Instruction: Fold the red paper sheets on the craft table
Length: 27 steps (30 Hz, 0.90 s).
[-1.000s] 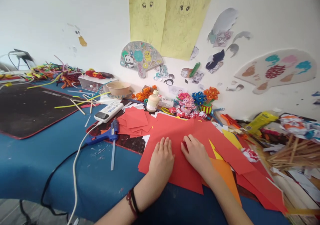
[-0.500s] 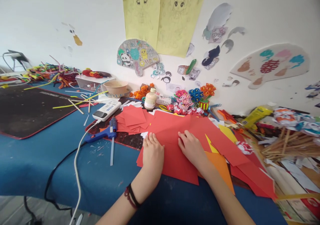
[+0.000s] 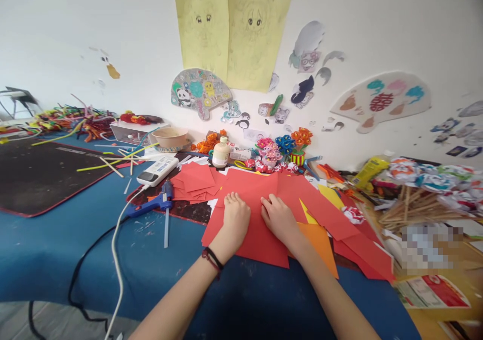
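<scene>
A large sheet of red paper point(image 3: 260, 244) lies at the table's front edge, over other red sheets. On its left part my left hand point(image 3: 236, 219) rests with the fingers curled down and closed at the paper. My right hand point(image 3: 281, 219) is a short way to the right, its fingers bent together against the same sheet. Both sets of fingertips are partly hidden, so the exact grip is hard to see. Orange paper point(image 3: 319, 244) shows beside my right wrist. A stack of smaller red squares point(image 3: 198, 179) sits beyond my left hand.
A blue glue gun point(image 3: 162, 199) and a white power strip point(image 3: 158, 170) lie to the left, with cables running off the table's front. Behind the paper stand a glue bottle point(image 3: 221, 153) and craft flowers point(image 3: 268, 150). Wooden sticks point(image 3: 411, 206) are heaped at right.
My left hand has shifted right over the red paper, closer to my right hand, and its fingers are more curled. The camera view has tilted up and turned slightly right.
</scene>
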### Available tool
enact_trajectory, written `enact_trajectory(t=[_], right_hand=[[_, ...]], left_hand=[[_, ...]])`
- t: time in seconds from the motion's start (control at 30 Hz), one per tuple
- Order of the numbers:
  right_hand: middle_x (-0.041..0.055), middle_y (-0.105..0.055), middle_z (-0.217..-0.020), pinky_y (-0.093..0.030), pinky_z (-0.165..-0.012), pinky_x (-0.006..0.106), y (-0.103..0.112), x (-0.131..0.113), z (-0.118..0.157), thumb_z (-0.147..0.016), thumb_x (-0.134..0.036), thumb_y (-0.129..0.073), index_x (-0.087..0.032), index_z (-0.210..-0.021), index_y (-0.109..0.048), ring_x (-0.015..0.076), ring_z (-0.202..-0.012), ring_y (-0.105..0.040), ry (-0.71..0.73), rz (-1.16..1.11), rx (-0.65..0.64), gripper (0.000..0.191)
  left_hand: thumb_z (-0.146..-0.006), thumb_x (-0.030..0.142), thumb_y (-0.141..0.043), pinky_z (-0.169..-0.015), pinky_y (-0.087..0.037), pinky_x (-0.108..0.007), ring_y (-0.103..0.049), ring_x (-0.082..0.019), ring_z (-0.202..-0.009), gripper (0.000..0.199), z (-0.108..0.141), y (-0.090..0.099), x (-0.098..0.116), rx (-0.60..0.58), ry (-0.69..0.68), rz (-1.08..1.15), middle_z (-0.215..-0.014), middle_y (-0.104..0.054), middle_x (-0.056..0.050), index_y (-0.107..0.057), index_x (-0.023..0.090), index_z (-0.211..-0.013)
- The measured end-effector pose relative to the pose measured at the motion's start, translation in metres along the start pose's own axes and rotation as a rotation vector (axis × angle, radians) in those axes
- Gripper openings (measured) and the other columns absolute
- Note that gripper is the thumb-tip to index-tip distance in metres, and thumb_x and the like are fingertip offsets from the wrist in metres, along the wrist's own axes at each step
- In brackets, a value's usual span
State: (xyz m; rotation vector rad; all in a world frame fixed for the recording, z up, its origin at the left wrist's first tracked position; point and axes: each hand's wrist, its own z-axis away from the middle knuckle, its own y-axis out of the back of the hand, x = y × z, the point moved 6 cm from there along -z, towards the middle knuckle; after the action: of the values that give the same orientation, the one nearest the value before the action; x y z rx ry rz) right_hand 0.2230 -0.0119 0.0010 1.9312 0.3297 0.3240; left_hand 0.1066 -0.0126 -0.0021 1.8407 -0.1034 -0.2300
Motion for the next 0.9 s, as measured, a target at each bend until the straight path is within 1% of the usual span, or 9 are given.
enact_trajectory(t=[0.1, 0.17, 0.3, 0.37, 0.47, 0.57, 0.73, 0.8, 0.9], right_hand=[[0.0099, -0.058, -0.096, -0.041, -0.069, 0.029, 0.001, 0.0, 0.0, -0.097, -0.021, -0.039, -0.017, -0.11, -0.062, 0.0216, -0.086, -0.055, -0.001, -0.004, -0.014, 0.027], [0.01, -0.058, -0.097, -0.041, -0.069, 0.029, 0.001, 0.0, 0.0, -0.097, -0.021, -0.039, -0.017, -0.11, -0.062, 0.0217, -0.086, -0.056, -0.002, -0.014, -0.019, 0.027], [0.0108, -0.057, -0.098, -0.043, -0.072, 0.03, 0.002, 0.001, 0.001, -0.097, -0.021, -0.038, -0.017, -0.112, -0.061, 0.022, -0.088, -0.056, -0.024, -0.041, -0.019, 0.028], [0.0109, -0.057, -0.099, -0.043, -0.073, 0.03, 0.001, 0.001, 0.001, -0.097, -0.021, -0.038, -0.017, -0.114, -0.061, 0.0222, -0.089, -0.056, -0.035, -0.046, -0.027, 0.029], [0.0107, -0.056, -0.101, -0.043, -0.073, 0.03, 0.0, 0.002, 0.001, -0.097, -0.021, -0.038, -0.017, -0.118, -0.058, 0.0219, -0.089, -0.055, -0.05, -0.044, -0.054, 0.029], [0.0103, -0.055, -0.103, -0.043, -0.072, 0.03, 0.0, 0.003, 0.0, -0.096, -0.021, -0.039, -0.017, -0.117, -0.058, 0.0216, -0.09, -0.054, -0.064, -0.037, -0.091, 0.028], [0.0094, -0.054, -0.102, -0.043, -0.07, 0.029, 0.0, 0.003, -0.002, -0.092, -0.02, -0.045, -0.018, -0.109, -0.059, 0.0221, -0.092, -0.053, -0.079, -0.028, -0.133, 0.021], [0.0088, -0.054, -0.101, -0.043, -0.067, 0.029, 0.001, 0.004, -0.003, -0.092, -0.02, -0.045, -0.018, -0.104, -0.059, 0.0222, -0.091, -0.053, -0.092, -0.022, -0.139, 0.018], [0.0084, -0.054, -0.1, -0.042, -0.066, 0.029, 0.002, 0.003, -0.004, -0.092, -0.021, -0.044, -0.019, -0.102, -0.058, 0.0219, -0.09, -0.053, -0.096, -0.02, -0.135, 0.017]], left_hand=[[-0.085, -0.002, -0.04, -0.099, -0.045, -0.046, -0.058, -0.032, -0.118, 0.044, -0.012, -0.003, 0.002, 0.012, -0.101, 0.005, -0.123, -0.054, -0.037, -0.05, -0.012, -0.127], [-0.087, -0.001, -0.04, -0.099, -0.046, -0.043, -0.057, -0.029, -0.12, 0.043, -0.019, -0.006, 0.001, 0.044, -0.182, 0.023, -0.125, -0.054, -0.035, -0.05, -0.008, -0.129], [-0.092, 0.004, -0.037, -0.106, -0.04, -0.04, -0.052, -0.024, -0.126, 0.043, -0.032, -0.014, 0.001, 0.085, -0.346, 0.06, -0.133, -0.053, -0.027, -0.049, 0.001, -0.132], [-0.092, 0.005, -0.035, -0.108, -0.038, -0.041, -0.05, -0.024, -0.128, 0.043, -0.04, -0.018, 0.004, 0.081, -0.398, 0.077, -0.135, -0.052, -0.025, -0.048, 0.002, -0.133], [-0.093, 0.006, -0.034, -0.109, -0.035, -0.043, -0.047, -0.025, -0.131, 0.044, -0.054, -0.022, 0.013, 0.064, -0.439, 0.113, -0.136, -0.051, -0.025, -0.046, 0.0, -0.134], [-0.092, 0.007, -0.035, -0.11, -0.035, -0.042, -0.047, -0.026, -0.131, 0.044, -0.069, -0.025, 0.023, 0.036, -0.472, 0.154, -0.137, -0.05, -0.024, -0.045, 0.001, -0.135], [-0.092, 0.007, -0.036, -0.111, -0.033, -0.041, -0.05, -0.026, -0.127, 0.041, -0.094, -0.029, 0.038, 0.03, -0.496, 0.188, -0.133, -0.055, -0.021, -0.049, 0.002, -0.131], [-0.092, 0.007, -0.036, -0.111, -0.032, -0.041, -0.049, -0.025, -0.127, 0.041, -0.104, -0.032, 0.042, 0.031, -0.5, 0.203, -0.133, -0.055, -0.022, -0.049, 0.003, -0.13], [-0.091, 0.008, -0.037, -0.111, -0.032, -0.04, -0.047, -0.024, -0.129, 0.043, -0.117, -0.038, 0.045, 0.025, -0.513, 0.233, -0.135, -0.053, -0.021, -0.046, 0.004, -0.133]])
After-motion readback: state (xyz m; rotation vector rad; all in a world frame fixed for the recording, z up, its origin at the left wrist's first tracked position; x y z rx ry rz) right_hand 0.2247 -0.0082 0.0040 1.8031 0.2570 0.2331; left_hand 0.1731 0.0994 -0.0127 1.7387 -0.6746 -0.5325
